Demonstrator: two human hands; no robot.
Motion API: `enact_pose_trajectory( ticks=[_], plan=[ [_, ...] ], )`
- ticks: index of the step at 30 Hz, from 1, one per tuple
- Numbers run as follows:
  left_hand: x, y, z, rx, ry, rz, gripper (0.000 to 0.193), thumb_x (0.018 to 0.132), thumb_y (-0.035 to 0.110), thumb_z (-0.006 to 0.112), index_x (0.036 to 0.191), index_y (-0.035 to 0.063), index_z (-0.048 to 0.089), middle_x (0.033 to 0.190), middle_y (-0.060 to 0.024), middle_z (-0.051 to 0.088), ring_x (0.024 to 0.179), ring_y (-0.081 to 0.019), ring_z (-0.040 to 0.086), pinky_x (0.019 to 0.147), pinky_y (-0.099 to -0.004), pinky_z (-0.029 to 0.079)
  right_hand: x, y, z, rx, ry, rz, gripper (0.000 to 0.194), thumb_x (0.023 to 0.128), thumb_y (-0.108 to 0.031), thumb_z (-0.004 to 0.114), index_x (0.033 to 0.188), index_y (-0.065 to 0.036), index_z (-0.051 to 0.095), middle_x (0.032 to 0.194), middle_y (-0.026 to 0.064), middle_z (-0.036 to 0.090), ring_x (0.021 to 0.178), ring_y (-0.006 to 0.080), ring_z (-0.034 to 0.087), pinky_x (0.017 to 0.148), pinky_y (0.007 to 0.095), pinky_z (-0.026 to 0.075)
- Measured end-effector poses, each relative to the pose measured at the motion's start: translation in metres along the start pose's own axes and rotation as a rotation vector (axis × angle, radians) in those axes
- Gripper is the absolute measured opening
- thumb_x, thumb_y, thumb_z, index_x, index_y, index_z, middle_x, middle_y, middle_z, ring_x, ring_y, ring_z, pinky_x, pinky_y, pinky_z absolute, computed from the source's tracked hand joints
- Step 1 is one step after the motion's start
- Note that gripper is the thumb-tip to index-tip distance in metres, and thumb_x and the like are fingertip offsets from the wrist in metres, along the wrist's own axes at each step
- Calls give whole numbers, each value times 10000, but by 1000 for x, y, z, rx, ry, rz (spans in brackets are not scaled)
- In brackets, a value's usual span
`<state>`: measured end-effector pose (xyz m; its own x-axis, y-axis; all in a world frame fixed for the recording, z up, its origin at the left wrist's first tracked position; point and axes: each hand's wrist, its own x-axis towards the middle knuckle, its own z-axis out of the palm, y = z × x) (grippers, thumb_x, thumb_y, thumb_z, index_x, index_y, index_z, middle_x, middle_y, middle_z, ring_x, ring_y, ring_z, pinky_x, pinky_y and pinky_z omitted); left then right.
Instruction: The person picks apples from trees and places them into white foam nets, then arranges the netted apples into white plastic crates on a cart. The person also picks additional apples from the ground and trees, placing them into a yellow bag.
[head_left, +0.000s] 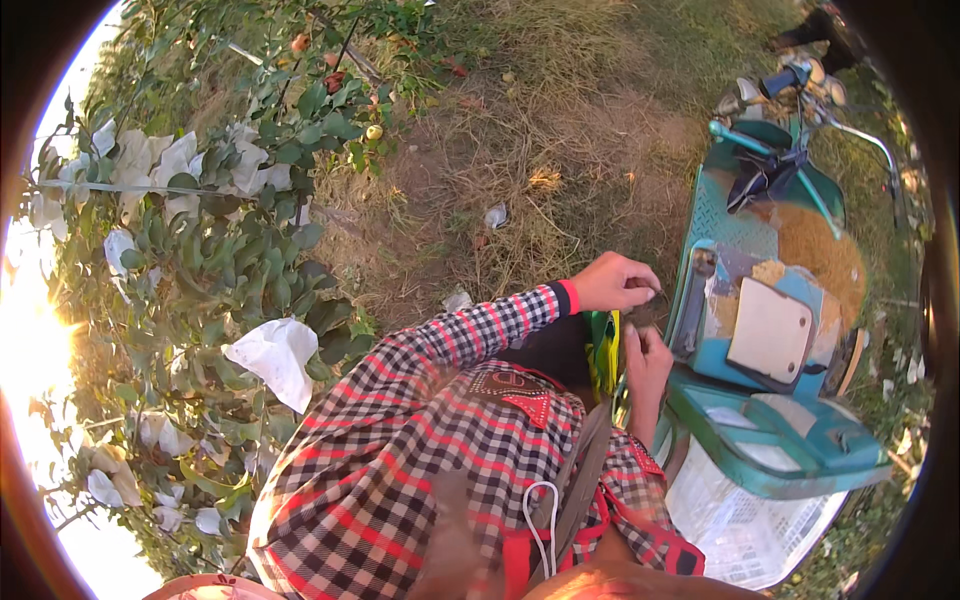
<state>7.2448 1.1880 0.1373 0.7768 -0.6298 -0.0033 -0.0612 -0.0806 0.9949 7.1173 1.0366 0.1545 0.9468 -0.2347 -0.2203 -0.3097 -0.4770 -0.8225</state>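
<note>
My left hand (616, 282) reaches out from a checked sleeve with a red cuff, its fingers curled in towards the thumb. Just below it in the picture, my right hand (648, 360) is raised with its thumb and fingers close together. Between the hands is a dark, blurred patch; whether either hand holds something small cannot be told. Beside them, against my body, hangs a yellow and green glossy item (603, 351), perhaps a bag, next to a dark surface. A brown strap (583, 469) and a white cord loop (527, 510) lie over my checked shirt (375, 457).
At the right stands a worn teal three-wheeler (686, 262) with handlebars (787, 79), a patched seat (772, 330) and a white plastic crate (720, 517) behind. Leafy fruit branches (247, 262) with white paper bags (281, 356) fill the left. Dry grass (525, 165) covers the ground ahead.
</note>
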Motion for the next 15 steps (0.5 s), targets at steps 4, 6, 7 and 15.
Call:
enact_pose_trajectory(
  ticks=[4, 6, 7, 15],
  plan=[
    [1, -28, -56, 64, 311, -85, 236, 905, 149, 658, 1096, 17, 699, 901, -111, 738, 798, -141, 697, 728, -299, 551, 140, -45, 30, 90, -268, -167, 256, 902, -209, 705, 821, 16, 613, 628, 67, 571, 594, 85, 520, 567, 282, 444],
    [-4, -33, -92, 109, 422, -242, 238, 907, 154, 657, 1102, 25, 701, 884, -105, 733, 779, -139, 691, 708, -298, 548, 202, -67, 49, -18, -452, -290, 255, 891, -217, 718, 833, 14, 626, 652, 72, 601, 611, 93, 554, 588, 282, 464],
    [-7, -40, -106, 173, 486, -239, 234, 908, 157, 658, 1101, 34, 707, 881, -105, 731, 773, -128, 687, 701, -293, 546, 229, -65, 62, 0, -500, -337, 264, 891, -238, 713, 846, 11, 636, 677, 92, 624, 629, 104, 578, 601, 300, 476],
    [-47, -80, -157, 55, 1037, -666, 259, 931, 114, 630, 1142, -32, 666, 917, -95, 736, 832, -131, 701, 778, -288, 565, 353, -119, 115, -123, -836, -557, 380, 893, -315, 670, 710, 3, 574, 648, 186, 552, 595, 362, 545, 561, 427, 428]
  ],
)
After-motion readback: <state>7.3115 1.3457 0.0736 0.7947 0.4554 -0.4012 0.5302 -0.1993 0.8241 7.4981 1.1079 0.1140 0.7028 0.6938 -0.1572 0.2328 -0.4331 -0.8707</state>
